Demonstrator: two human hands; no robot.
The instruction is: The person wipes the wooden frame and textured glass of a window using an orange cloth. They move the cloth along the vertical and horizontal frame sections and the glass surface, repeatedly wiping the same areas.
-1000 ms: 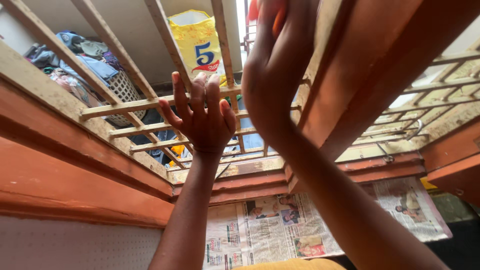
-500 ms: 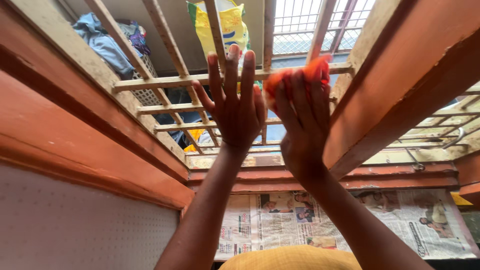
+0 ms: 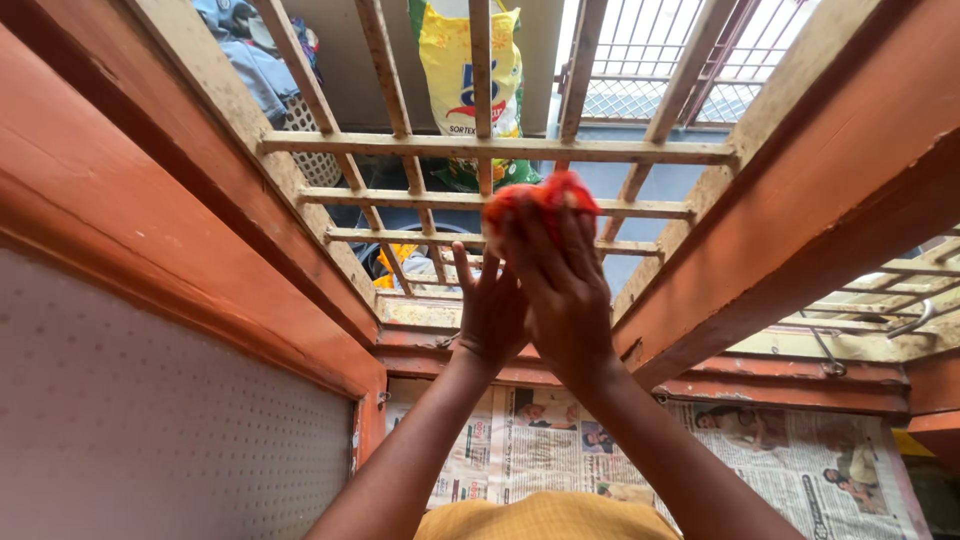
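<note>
Off to the left a laundry basket (image 3: pixel 310 140) piled with clothes shows through the cream window bars (image 3: pixel 480 147), and a yellow sack (image 3: pixel 470 60) stands beyond them. The left hand (image 3: pixel 492 305) is raised with fingers spread wide, palm toward the bars, holding nothing — it sits partly behind the right hand (image 3: pixel 555 275). That one is closed around an orange cloth (image 3: pixel 540 195), pressed up against a horizontal bar. Newspaper (image 3: pixel 780 450) lines the sill below the orange frame (image 3: pixel 800 230).
</note>
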